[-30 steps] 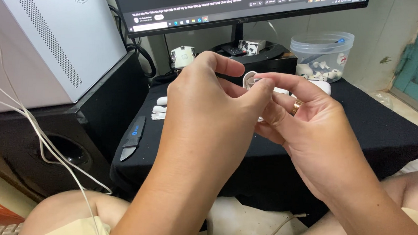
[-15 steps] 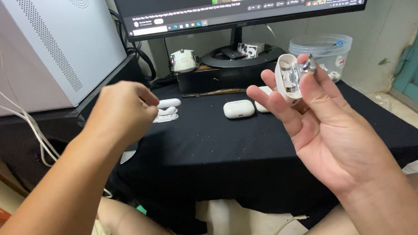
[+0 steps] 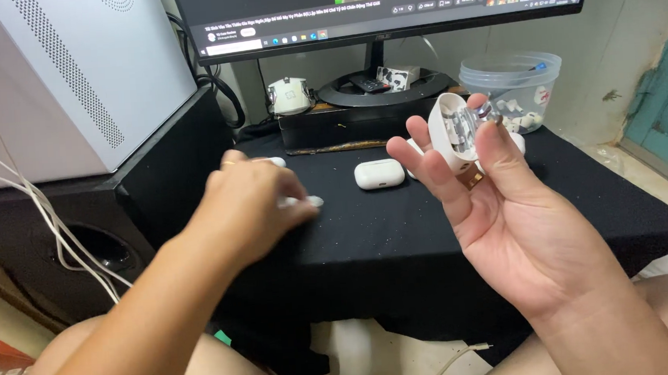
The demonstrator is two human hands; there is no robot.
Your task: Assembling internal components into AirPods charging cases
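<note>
My right hand (image 3: 517, 215) is raised palm up over the black table (image 3: 398, 230), its fingertips holding an open white earbud case shell (image 3: 454, 130) with metal parts inside. My left hand (image 3: 246, 208) is lowered to the table's left side, fingers closed around a small white earbud piece (image 3: 309, 201) that pokes out by its fingertips. Another white piece (image 3: 274, 161) lies just behind that hand. A closed white earbud case (image 3: 379, 174) rests on the cloth between my hands.
A monitor (image 3: 385, 7) on a round stand (image 3: 378, 88) stands at the back, with a clear plastic tub (image 3: 509, 88) of small white parts at the right. A white computer tower (image 3: 72, 80) sits on a black speaker box (image 3: 97, 225) at the left, with white cables (image 3: 50, 228) hanging.
My hands have separated. The left hand has gone down and left to the table onto a white piece; the right hand keeps the open case shell raised.
</note>
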